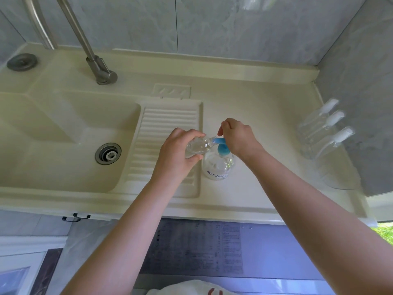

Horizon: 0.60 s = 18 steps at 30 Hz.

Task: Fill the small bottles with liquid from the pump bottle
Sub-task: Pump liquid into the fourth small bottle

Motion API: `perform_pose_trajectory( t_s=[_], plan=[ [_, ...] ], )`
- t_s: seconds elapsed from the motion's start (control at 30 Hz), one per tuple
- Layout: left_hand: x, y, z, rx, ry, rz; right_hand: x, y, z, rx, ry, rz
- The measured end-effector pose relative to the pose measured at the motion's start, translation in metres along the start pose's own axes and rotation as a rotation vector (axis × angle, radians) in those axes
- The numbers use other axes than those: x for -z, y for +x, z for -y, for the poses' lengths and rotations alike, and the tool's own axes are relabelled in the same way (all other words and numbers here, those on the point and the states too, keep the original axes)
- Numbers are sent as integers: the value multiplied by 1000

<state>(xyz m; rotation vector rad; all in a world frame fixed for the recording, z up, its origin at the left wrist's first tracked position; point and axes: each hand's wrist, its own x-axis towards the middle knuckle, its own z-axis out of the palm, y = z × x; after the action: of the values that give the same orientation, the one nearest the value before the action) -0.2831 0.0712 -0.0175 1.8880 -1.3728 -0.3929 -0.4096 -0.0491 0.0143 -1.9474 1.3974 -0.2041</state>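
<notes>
1. Sink basin (63,133), at 9 o'clock of the hands; drain (108,153) in its floor; faucet (93,58) at 11 o'clock.
2. Ribbed drainboard (153,128), between the basin and the flat desk (265,116).
3. Left hand (178,150), over the drainboard's right edge. Its fingers are wrapped round a small bottle (196,146), held tilted, with its mouth against the blue spout.
4. Pump bottle (218,165), clear with a blue pump head (222,149), upright on the desk just right of the drainboard. The label print is too blurred to read.
5. Right hand (238,137), at 3 o'clock of the small bottle, resting on the pump head. The fingers are curled; whether they grip the head or only press it cannot be told.
6. Spare small bottles (325,128), three white-capped ones at least, near the right wall at 3 o'clock, well apart from the hands. They are clear and smeared by the wide lens; their fill level cannot be made out.
7. Step judged in hand: pumping liquid into the held bottle, which appears partly full. The next move calls for steady strokes with mouth and spout aligned, then capping and taking up another bottle.
</notes>
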Motion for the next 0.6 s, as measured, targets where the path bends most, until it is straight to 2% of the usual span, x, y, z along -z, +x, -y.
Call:
perform_pose_trajectory(
  t_s=[0.3,0.5,0.6],
  plan=[
    [-3,-3,3,3,7,-13,6,-2,2,-66,122,7],
    [-3,-2,1,12,10,-14,3,-3,1,-12,28,11],
    [-6,-4,1,14,10,-11,-5,-5,-1,-5,24,-46]
  ],
)
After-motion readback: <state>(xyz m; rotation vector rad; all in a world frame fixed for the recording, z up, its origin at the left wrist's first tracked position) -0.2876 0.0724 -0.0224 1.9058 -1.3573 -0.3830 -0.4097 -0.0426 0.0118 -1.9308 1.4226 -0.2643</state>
